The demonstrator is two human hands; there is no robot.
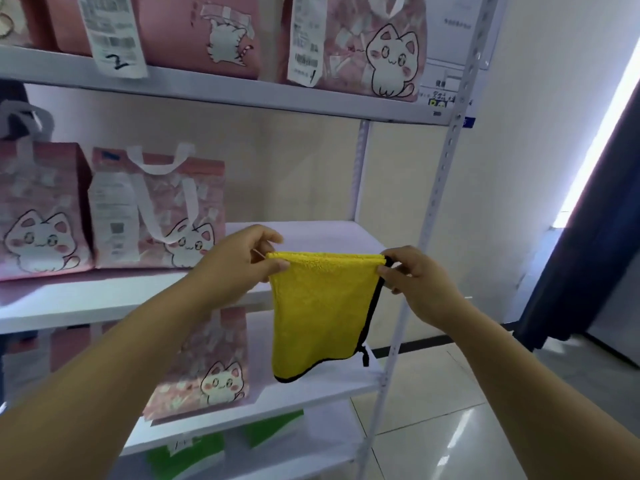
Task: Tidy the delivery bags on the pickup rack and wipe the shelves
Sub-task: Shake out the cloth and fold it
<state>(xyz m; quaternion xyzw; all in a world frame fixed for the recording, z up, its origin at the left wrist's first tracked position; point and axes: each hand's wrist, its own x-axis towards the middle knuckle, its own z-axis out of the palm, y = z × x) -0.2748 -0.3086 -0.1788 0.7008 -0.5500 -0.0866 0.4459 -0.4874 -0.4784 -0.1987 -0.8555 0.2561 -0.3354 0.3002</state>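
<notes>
A yellow cloth (pixel 318 317) with a black hem hangs folded in front of the white rack. My left hand (pixel 242 268) pinches its top left corner and my right hand (pixel 412 275) pinches its top right corner, so the top edge is stretched level. Behind the cloth lies the middle shelf (pixel 311 233), bare at its right end. Two pink cat-print delivery bags (pixel 159 209) (pixel 38 216) stand on that shelf to the left. More pink bags (pixel 360 43) with receipts stand on the top shelf (pixel 221 91). Another pink bag (pixel 204 362) stands on the lower shelf.
The rack's perforated front post (pixel 436 188) runs down just right of my right hand. A green bag (pixel 187 455) sits on the bottom shelf. Tiled floor (pixel 433 410) and a dark door frame (pixel 581 258) lie to the right. A cream wall stands behind the rack.
</notes>
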